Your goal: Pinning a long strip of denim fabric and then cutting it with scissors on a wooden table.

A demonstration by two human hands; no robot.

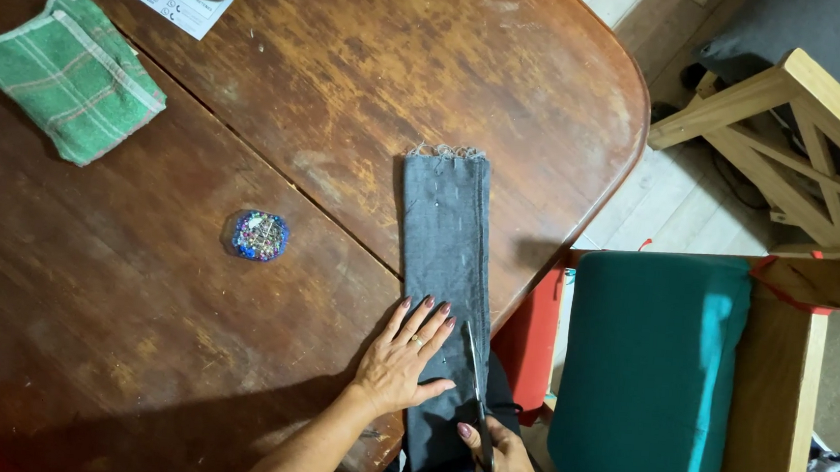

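From the head view, a folded strip of grey fabric (443, 257) lies lengthwise on the wooden counter (282, 88), its frayed end far from the person. The left hand (402, 358) presses flat on it, fingers (424, 320) spread. The right hand (503, 459) grips scissors (475, 368), blades at the strip's near right edge; most of the length looks uncut. A pin cushion (259, 236) sits nearby.

Bare tabletop (373, 55) beyond cloth strip (445, 228); pin box (259, 236) leftward.
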